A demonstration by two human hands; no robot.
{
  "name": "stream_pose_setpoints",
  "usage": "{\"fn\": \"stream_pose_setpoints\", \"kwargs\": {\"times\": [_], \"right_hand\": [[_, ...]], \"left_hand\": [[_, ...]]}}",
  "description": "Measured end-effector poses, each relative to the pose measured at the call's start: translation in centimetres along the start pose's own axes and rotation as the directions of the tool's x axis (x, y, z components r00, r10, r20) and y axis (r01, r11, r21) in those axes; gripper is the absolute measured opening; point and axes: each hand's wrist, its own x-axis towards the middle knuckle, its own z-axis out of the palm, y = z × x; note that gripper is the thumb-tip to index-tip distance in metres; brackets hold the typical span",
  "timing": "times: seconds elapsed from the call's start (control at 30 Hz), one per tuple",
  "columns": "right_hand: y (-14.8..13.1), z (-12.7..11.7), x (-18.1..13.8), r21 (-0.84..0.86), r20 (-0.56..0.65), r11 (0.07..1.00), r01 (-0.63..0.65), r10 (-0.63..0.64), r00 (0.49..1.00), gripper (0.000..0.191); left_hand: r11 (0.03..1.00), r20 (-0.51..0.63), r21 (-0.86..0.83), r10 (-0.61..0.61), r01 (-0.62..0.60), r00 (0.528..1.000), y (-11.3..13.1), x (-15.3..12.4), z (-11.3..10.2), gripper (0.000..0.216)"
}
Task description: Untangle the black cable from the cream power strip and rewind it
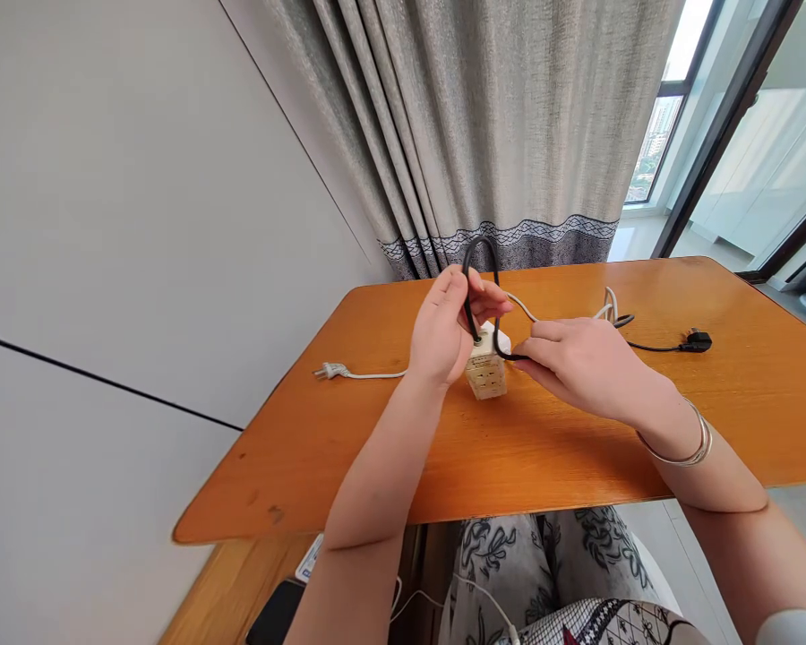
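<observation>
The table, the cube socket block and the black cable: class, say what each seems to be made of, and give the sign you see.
Table: wood or wood veneer, by its orange grain and soft sheen. Cube socket block: probably hard cream plastic, smooth with moulded slots. Black cable: likely rubber or plastic sheathing, matt and bending in a loop between the left hand and the right hand.

Left hand (440, 336): grips black cable (478, 255) loop above cube socket (486, 372).
Right hand (578, 363): pinches cable beside socket.
Table (578, 466): wooden; white plug (332, 370) left, black plug (697, 340) right.
Curtain (484, 125): grey, behind table.
</observation>
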Motion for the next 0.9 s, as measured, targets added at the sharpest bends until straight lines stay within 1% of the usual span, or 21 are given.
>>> {"fn": "stream_pose_setpoints", "kwargs": {"times": [0.03,0.1,0.2,0.3,0.37,0.43,0.5,0.57,0.67,0.77,0.83,0.9], "right_hand": [[0.2,0.1,-0.1,0.019,-0.088,0.999,0.043,-0.041,0.995,0.031],[0.5,0.4,-0.1,0.044,-0.239,0.993,0.109,-0.096,0.966,0.037],[0.8,0.8,0.0,0.070,-0.376,0.985,0.157,-0.120,0.919,0.040],[1.1,1.1,0.1,0.125,-0.482,0.984,0.127,-0.051,0.875,0.037],[1.5,1.1,0.2,0.166,-0.545,0.984,0.068,0.034,0.838,0.036],[2.0,1.0,0.1,0.198,-0.571,0.980,0.014,0.103,0.814,0.036],[2.7,0.8,0.0,0.215,-0.559,0.976,-0.021,0.140,0.817,0.037],[3.5,0.6,-0.1,0.206,-0.543,0.978,-0.040,0.149,0.827,0.037],[4.6,0.4,-0.4,0.185,-0.541,0.982,-0.047,0.142,0.829,0.031],[5.3,0.3,-0.5,0.196,-0.561,0.980,-0.024,0.132,0.817,0.026],[5.4,0.4,-0.5,0.221,-0.575,0.975,-0.001,0.132,0.807,0.024],[5.4,0.5,-0.3,0.255,-0.590,0.967,0.017,0.142,0.795,0.021]], "left_hand": [[1.000,0.038,0.004,-0.016,0.016,0.999,-0.2,-0.2,0.0,0.037],[0.999,0.117,0.002,-0.051,0.051,0.992,-0.6,-0.5,0.3,0.038],[0.998,0.217,-0.025,-0.056,0.063,0.975,-1.0,-1.1,0.9,0.039],[0.998,0.273,-0.032,-0.048,0.059,0.961,-1.1,-1.7,1.3,0.045],[0.994,0.329,0.010,-0.104,0.106,0.939,-1.0,-2.0,1.5,0.048],[0.984,0.392,0.074,-0.180,0.164,0.902,-0.8,-2.2,1.6,0.050],[0.975,0.427,0.118,-0.222,0.189,0.876,-0.5,-1.9,1.8,0.049],[0.971,0.438,0.140,-0.237,0.194,0.867,-0.2,-1.3,2.1,0.047],[0.964,0.472,0.176,-0.259,0.198,0.843,0.0,-0.4,2.7,0.044],[0.964,0.497,0.152,-0.264,0.217,0.826,-0.3,-0.2,3.0,0.044],[0.965,0.505,0.109,-0.260,0.238,0.823,-0.6,-0.5,2.9,0.044],[0.964,0.528,0.086,-0.258,0.252,0.809,-0.7,-0.7,2.8,0.045]]}}
